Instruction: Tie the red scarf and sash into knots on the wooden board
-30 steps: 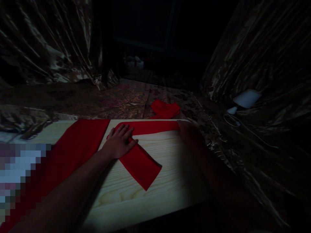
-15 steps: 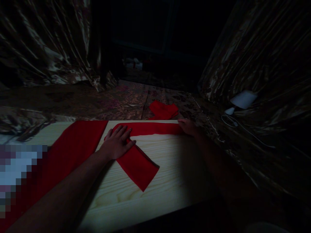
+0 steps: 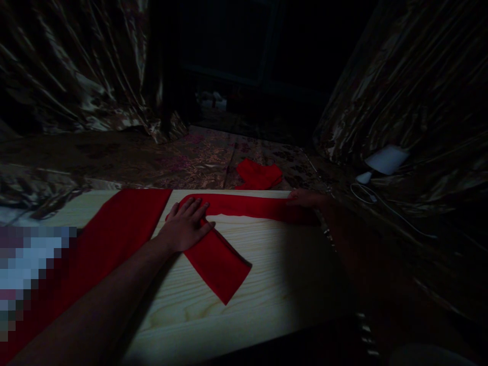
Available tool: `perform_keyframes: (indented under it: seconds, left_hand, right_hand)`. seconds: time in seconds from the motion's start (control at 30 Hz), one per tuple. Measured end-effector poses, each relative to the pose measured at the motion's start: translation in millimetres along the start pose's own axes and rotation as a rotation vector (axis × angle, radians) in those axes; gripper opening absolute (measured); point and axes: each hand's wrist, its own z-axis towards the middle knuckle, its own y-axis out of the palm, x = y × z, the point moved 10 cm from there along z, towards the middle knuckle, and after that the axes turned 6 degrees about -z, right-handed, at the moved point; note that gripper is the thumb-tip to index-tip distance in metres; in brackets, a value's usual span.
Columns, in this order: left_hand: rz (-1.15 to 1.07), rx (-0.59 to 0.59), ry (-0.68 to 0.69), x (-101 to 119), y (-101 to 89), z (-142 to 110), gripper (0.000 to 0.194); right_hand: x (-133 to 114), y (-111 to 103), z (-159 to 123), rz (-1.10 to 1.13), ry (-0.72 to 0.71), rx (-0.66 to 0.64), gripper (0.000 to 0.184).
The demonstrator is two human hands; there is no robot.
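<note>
A long red cloth strip [image 3: 229,254] lies folded in a corner shape on a pale wooden board [image 3: 267,284]. My left hand [image 3: 186,223] lies flat on the fold with its fingers stretched out, pressing the cloth down. My right hand [image 3: 307,198] is at the far right end of the strip near the board's back right corner, touching the cloth in deep shadow; its fingers are hard to make out. A wider red cloth [image 3: 114,229] lies on the board to the left of my left hand.
A small crumpled red cloth [image 3: 259,174] lies beyond the board on a dark patterned fabric [image 3: 171,157]. Shiny dark curtains hang left and right. A white object [image 3: 385,158] with a thin white cable [image 3: 366,193] sits at the right. A pixelated patch covers the lower left.
My right hand slid rightward along the strip's far arm, drawing it out longer toward the board's right corner. My left hand stayed pressed on the fold.
</note>
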Motion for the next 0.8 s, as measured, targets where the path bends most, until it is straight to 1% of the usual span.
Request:
perform_keyframes:
  seconds: [0.07, 0.13, 0.2, 0.27, 0.33, 0.4, 0.47, 0.57, 0.6, 0.67, 0.73, 0.77, 0.8]
  left_hand:
    - [0.002, 0.003, 0.004, 0, 0.4, 0, 0.078]
    - [0.004, 0.005, 0.003, -1, 0.8, 0, 0.078]
    - [0.004, 0.006, 0.004, -1, 1.1, 0, 0.077]
    - [0.001, 0.002, 0.009, -1, 1.5, 0, 0.077]
    - [-0.004, -0.002, 0.013, -1, 1.6, 0, 0.077]
    - [-0.007, -0.003, 0.019, 0, 1.3, 0, 0.077]
    - [-0.004, -0.001, 0.021, 1, 0.4, 0, 0.077]
    - [0.000, -0.008, 0.015, 1, 0.1, 0, 0.077]
    - [-0.002, -0.012, 0.014, 2, 0.2, 0, 0.077]
    - [-0.007, -0.017, 0.015, 2, 0.0, 0, 0.077]
    - [-0.012, -0.017, 0.016, 2, -0.4, 0, 0.076]
    - [-0.013, -0.018, 0.014, 2, -0.4, 0, 0.076]
    - [-0.013, -0.020, 0.012, 2, -0.4, 0, 0.076]
  right_hand:
    - [5, 8, -9, 0.050, 0.020, -0.136, 0.034]
    - [10, 13, -19, 0.134, 0.056, -0.224, 0.033]
    - [15, 15, -28, 0.250, 0.092, -0.256, 0.033]
    - [19, 11, -33, 0.366, 0.105, -0.242, 0.036]
    - [24, 0, -33, 0.444, 0.089, -0.177, 0.044]
    - [32, -15, -28, 0.432, 0.073, -0.067, 0.049]
    - [44, -27, -23, 0.262, 0.099, 0.058, 0.048]
    - [54, -34, -15, -0.152, 0.181, 0.222, 0.037]
    - [52, -33, -13, -0.258, 0.181, 0.272, 0.032]
    - [40, -30, -12, -0.344, 0.122, 0.395, 0.023]
    - [22, -26, -17, -0.305, 0.016, 0.510, 0.021]
    - [11, -21, -21, -0.273, -0.051, 0.534, 0.023]
    - [-1, -14, -25, -0.254, -0.135, 0.522, 0.028]
